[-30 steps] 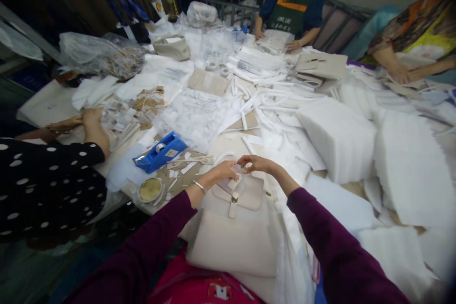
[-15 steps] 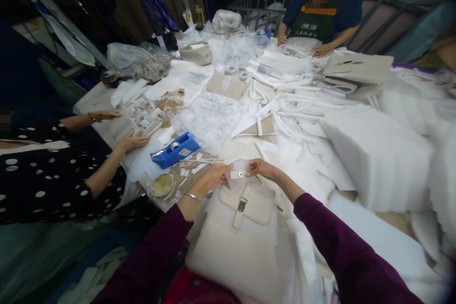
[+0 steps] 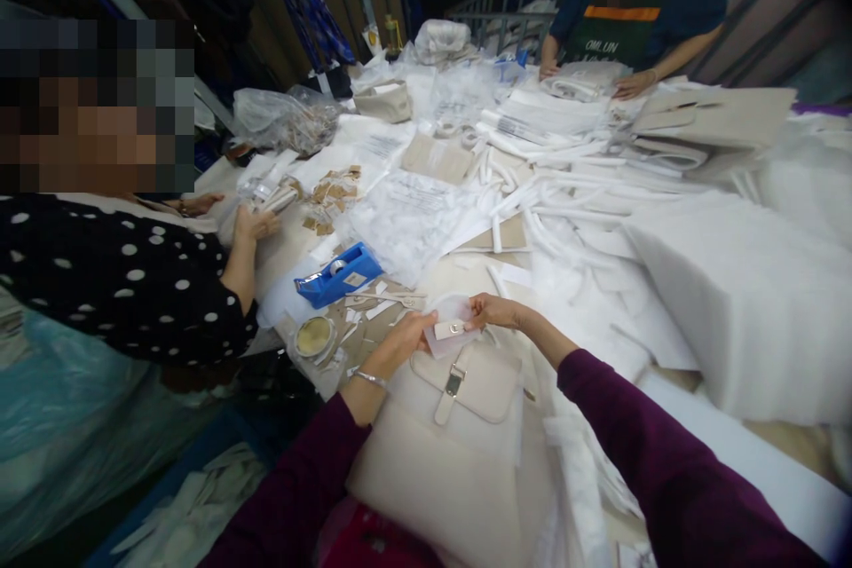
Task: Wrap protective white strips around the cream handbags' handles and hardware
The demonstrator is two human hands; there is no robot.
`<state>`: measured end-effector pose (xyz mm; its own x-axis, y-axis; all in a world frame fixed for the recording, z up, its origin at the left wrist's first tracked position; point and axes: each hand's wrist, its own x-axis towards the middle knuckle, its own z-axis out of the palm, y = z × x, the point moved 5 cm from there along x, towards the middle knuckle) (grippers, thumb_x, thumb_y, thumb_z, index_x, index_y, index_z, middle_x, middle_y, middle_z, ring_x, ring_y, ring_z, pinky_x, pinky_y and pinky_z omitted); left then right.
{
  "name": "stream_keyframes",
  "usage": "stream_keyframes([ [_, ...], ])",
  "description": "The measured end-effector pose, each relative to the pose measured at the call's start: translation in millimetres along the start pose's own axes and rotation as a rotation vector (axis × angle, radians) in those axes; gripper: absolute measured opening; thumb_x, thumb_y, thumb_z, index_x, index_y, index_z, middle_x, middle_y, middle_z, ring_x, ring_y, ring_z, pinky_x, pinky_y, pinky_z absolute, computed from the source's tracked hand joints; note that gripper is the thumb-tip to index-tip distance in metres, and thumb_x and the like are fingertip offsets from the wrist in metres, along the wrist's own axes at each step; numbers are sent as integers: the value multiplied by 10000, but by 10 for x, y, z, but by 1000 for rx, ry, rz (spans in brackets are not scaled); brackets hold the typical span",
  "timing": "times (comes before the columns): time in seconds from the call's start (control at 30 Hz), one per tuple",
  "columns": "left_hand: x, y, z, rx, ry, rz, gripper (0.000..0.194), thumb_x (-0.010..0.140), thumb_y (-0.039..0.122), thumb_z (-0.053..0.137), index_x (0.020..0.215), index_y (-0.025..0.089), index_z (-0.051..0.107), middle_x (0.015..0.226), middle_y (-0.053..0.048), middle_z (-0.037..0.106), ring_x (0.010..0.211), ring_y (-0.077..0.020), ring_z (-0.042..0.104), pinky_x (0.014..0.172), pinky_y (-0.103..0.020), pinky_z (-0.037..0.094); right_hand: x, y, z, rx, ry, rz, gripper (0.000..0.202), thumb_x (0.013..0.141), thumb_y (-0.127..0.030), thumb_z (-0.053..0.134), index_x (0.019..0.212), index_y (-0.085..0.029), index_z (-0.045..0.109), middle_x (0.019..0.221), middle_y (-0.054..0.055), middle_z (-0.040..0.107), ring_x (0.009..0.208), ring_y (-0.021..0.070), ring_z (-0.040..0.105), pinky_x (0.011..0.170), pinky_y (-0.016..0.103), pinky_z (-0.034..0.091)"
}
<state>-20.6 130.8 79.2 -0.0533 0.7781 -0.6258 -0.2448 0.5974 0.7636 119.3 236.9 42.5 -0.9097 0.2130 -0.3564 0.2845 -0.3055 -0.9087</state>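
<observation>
A cream bag (image 3: pixel 459 461) with a buckled front pocket (image 3: pixel 489 383) lies in front of me at the table's near edge, a thin translucent sheet between pocket and body. Just above the pocket, a small cream tab with a metal fitting (image 3: pixel 450 329) rests against a piece of translucent wrapping (image 3: pixel 439 344). From the left, my left hand (image 3: pixel 409 337) pinches the edge of this wrapping. My right hand (image 3: pixel 493 312) has its fingers closed on the right end of the tab.
A blue tape dispenser (image 3: pixel 341 275) and a round tin (image 3: pixel 315 337) stand left of my hands. White foam sheets (image 3: pixel 752 302) are stacked at right. One person in polka dots (image 3: pixel 126 275) works at left, another in an apron (image 3: pixel 603 44) across the table.
The view has shifted, so the table's contents appear further right. The person at left has leaned in, with the head now showing. The tab between my hands is slightly more tilted.
</observation>
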Motion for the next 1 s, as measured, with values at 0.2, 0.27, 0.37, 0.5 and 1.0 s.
stream_keyframes([
  [0.2,60,151,-36,185,-72,-12,536,647,574,690,838,75,665,671,-93,666,584,-184,615,556,-297,499,26,49,-42,-8,35,-4,319,548,-323,799,753,-115,669,604,-14,622,507,85,486,512,208,392],
  [0.27,81,173,-44,211,-86,-20,543,634,584,693,819,74,661,665,-91,661,586,-188,613,557,-306,504,34,61,-47,-12,28,5,307,541,-319,800,724,-112,668,573,-14,609,493,87,485,498,207,397],
  [0.37,110,199,-42,226,-111,-13,559,618,588,707,836,77,660,678,-90,663,578,-179,608,551,-303,505,42,49,-56,-5,27,1,291,532,-318,800,689,-114,667,534,-17,588,477,89,482,477,206,401],
  [0.5,108,206,-19,216,-121,-17,575,616,591,719,885,85,672,693,-97,670,579,-188,618,556,-310,513,33,24,-52,27,19,-29,312,538,-319,796,743,-123,667,584,-17,605,485,82,473,463,196,385],
  [1.0,116,65,101,-92,101,116,417,585,332,796,878,59,681,860,-138,698,751,-215,649,607,-281,529,-237,-117,114,229,70,-217,899,613,-245,766,1354,-262,258,878,-14,616,773,135,572,711,250,428],
])
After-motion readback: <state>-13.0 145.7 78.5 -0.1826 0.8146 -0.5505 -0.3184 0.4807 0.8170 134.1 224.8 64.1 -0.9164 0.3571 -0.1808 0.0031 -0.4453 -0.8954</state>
